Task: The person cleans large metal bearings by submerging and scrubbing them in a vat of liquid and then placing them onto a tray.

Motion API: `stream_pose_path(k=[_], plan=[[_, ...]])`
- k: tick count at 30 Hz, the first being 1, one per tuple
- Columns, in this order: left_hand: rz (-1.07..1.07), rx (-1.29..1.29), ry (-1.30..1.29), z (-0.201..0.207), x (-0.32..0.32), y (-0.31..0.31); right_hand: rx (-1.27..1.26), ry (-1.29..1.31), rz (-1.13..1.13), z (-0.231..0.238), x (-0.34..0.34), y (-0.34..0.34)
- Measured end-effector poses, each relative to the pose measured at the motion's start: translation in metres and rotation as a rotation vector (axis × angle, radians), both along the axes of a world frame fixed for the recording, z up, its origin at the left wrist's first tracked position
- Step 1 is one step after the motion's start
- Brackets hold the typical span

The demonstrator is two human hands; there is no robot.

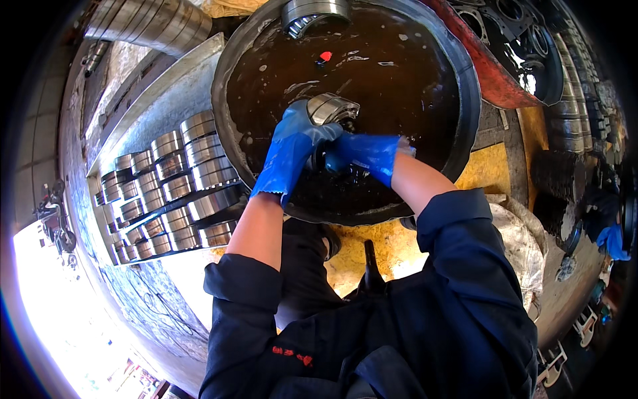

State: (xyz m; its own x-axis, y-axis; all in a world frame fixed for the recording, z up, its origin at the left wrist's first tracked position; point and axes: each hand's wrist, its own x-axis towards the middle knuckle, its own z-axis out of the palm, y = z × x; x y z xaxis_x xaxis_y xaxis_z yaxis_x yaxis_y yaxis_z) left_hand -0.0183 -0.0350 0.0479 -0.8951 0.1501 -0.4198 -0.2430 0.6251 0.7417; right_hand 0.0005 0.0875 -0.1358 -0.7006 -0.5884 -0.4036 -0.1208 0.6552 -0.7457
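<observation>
A shiny steel roller bearing [332, 109] is tilted above dark brown liquid in a large round tub [469, 100]. My left hand [299, 130], in a blue rubber glove, is closed around the bearing's near left side. Close by on the right is my right hand [355, 154], in the same kind of glove, bent inward below the bearing. Its fingers are hidden in shadow and behind the glove, so their grip does not show. Another roller bearing [316, 9] sits at the tub's far rim. A small red and black object [324, 58] lies at the liquid's surface.
Left of the tub, a metal tray [100, 213] holds rows of steel bearings [199, 126]. Larger steel rings [149, 25] lie stacked at the far left. On the right are a red metal edge [488, 83], dark ring parts [512, 26] and a pale cloth sack [515, 243].
</observation>
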Motion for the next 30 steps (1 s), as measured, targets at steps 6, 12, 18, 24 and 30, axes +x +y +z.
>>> stream_pose_path(k=[6, 12, 18, 24, 30], plan=[[0.063, -0.105, 0.021, 0.008, 0.005, 0.003, -0.326, -0.294, -0.025, 0.015, -0.003, 0.012], [0.037, -0.141, 0.056, -0.026, 0.001, -0.001, -0.773, -0.406, -0.529, 0.011, 0.016, -0.002], [0.002, 0.147, -0.015, -0.011, 0.002, -0.008, 0.146, 0.044, 0.023, 0.084, 0.005, 0.027], [0.045, 0.062, 0.004, -0.006, 0.006, -0.018, 0.434, 0.144, 0.128, 0.173, -0.035, 0.079], [0.085, -0.269, -0.031, -0.012, 0.011, 0.007, -0.089, -0.180, -0.507, 0.138, -0.114, 0.096]])
